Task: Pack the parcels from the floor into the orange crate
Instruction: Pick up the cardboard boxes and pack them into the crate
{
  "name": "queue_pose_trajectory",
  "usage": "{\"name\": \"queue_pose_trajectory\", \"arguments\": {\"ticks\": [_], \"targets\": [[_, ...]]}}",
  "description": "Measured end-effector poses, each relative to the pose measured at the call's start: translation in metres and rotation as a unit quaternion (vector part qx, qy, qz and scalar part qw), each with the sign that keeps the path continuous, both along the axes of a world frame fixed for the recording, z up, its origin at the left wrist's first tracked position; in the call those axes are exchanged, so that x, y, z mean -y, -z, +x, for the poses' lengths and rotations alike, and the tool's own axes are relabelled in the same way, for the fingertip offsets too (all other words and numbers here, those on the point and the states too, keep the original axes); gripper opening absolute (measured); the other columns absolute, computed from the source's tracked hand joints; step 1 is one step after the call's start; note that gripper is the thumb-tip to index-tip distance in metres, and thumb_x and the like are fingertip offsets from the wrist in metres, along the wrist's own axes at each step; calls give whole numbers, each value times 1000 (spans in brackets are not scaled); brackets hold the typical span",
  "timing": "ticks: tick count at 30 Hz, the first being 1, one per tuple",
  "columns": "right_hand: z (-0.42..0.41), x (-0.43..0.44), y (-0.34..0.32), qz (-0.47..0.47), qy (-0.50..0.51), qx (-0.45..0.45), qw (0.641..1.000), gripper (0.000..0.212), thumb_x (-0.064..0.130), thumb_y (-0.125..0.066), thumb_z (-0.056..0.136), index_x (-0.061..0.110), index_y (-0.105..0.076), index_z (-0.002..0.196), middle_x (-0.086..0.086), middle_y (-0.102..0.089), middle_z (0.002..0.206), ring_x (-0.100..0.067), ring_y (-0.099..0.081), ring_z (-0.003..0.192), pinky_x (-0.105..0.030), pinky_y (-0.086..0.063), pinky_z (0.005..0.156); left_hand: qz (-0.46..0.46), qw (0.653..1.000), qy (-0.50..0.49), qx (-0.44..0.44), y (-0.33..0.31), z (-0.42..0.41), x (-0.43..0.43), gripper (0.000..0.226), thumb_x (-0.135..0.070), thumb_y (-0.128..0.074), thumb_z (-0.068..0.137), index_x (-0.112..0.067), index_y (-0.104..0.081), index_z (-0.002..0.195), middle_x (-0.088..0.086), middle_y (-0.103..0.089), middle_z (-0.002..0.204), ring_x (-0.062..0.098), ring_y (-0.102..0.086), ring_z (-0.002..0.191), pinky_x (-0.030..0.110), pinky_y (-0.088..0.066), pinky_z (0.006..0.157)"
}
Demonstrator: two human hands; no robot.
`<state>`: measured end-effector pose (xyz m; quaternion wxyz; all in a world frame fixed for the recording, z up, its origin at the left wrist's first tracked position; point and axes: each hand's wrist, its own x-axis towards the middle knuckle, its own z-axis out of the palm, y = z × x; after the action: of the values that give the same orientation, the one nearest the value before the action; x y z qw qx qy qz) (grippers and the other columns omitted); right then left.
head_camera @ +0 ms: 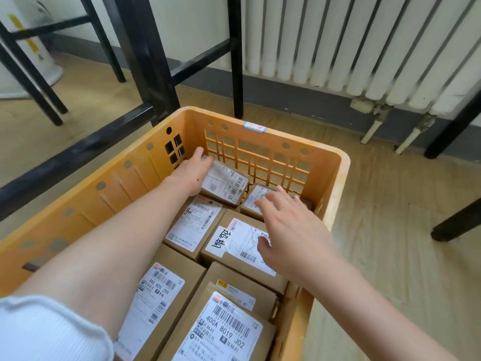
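The orange crate (330, 162) stands on the floor in front of me, filled with several brown cardboard parcels bearing white labels. My left hand (191, 171) reaches into the far left corner and grips the left end of a small labelled parcel (229, 185), which sits tilted on top of the others. My right hand (289, 227) hovers with fingers spread over the parcels on the right, above a small parcel (256, 198) in the far right corner and a parcel with black handwriting (234, 241). It holds nothing.
Black metal furniture legs (145, 56) stand just behind and left of the crate. A white radiator (364, 43) lines the back wall. Another dark leg (455, 222) rests on the wooden floor (390, 230) to the right.
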<state>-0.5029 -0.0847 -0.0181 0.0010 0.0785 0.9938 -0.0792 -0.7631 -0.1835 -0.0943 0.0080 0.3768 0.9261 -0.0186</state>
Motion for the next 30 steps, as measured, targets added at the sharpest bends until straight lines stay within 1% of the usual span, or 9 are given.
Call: {"name": "queue_pose_trajectory", "arguments": {"ticks": [5, 8, 10, 14, 16, 20, 23, 26, 30], "targets": [[-1, -3, 3, 23, -6, 36, 999, 61, 36, -51, 89, 19, -28, 143, -3, -28, 151, -26, -6, 147, -43, -8, 118, 81, 989, -94, 77, 15, -2, 3, 58, -50, -41, 95, -35, -13, 142, 9, -48, 115, 25, -55, 84, 35, -46, 60], [-1, -3, 4, 23, -4, 39, 999, 63, 38, -51, 89, 21, -27, 144, -2, -28, 151, -26, -6, 147, -43, -7, 118, 28, 994, -80, 63, 18, 5, -1, 90, -7, -64, 81, -39, -10, 147, 14, -18, 145, 39, -31, 127, 48, -44, 95], [-2, -2, 3, 22, -3, 45, 999, 64, 38, -51, 89, 22, -25, 145, -2, -27, 152, -26, -6, 147, -43, -7, 118, 18, 995, -76, 68, 21, 8, -4, 97, -3, -61, 76, -39, -6, 147, 14, -6, 149, 42, -18, 132, 51, -34, 104], [-8, -2, 1, 39, 8, 119, 992, 66, 37, -53, 89, 22, -24, 146, -8, -25, 153, -33, -8, 146, -51, -7, 118, 129, 960, -152, 196, 30, 11, -14, 71, -44, -53, 84, -45, -18, 146, 9, 6, 156, 41, 0, 138, 56, -9, 112], [-26, -3, -3, 36, 5, 185, 982, 64, 36, -54, 88, 19, -28, 144, -13, -28, 150, -40, -15, 143, -57, -8, 116, 196, 937, -187, 219, 33, 10, -18, 83, -68, -55, 77, -37, -22, 147, 8, 7, 156, 41, 5, 141, 58, -7, 112], [-84, -5, 1, 15, -7, 223, 975, 59, 26, -53, 90, 12, -31, 143, -15, -42, 134, -35, -44, 122, -54, -34, 106, 228, 924, -266, 150, 38, 18, -24, 126, -77, -69, 54, -17, -12, 149, 17, -10, 150, 40, -14, 137, 50, -24, 110], [-116, -10, 22, -35, 26, 248, 968, 43, 12, -47, 90, 8, -45, 133, -9, -55, 105, -24, -55, 89, -35, -51, 76, 316, 877, -308, 193, 46, 17, -15, 121, -61, -80, 57, -10, -17, 146, 16, -25, 147, 34, -28, 135, 46, -35, 104], [-128, -15, 50, -45, 47, 244, 967, 53, 15, -43, 91, 11, -32, 143, -14, -43, 137, -33, -42, 121, -48, -43, 99, 372, 844, -306, 236, 59, 7, 2, 82, -45, -78, 72, -8, -35, 132, 13, -50, 130, 28, -53, 115, 35, -48, 82], [-131, -19, 68, -9, 42, 231, 972, 76, 16, -42, 89, 22, 0, 152, -12, -20, 155, -38, -12, 140, -56, -32, 105, 371, 843, -290, 261, 67, -3, 10, 64, -37, -73, 79, -11, -42, 128, 10, -55, 126, 25, -57, 111, 39, -50, 90]]}}
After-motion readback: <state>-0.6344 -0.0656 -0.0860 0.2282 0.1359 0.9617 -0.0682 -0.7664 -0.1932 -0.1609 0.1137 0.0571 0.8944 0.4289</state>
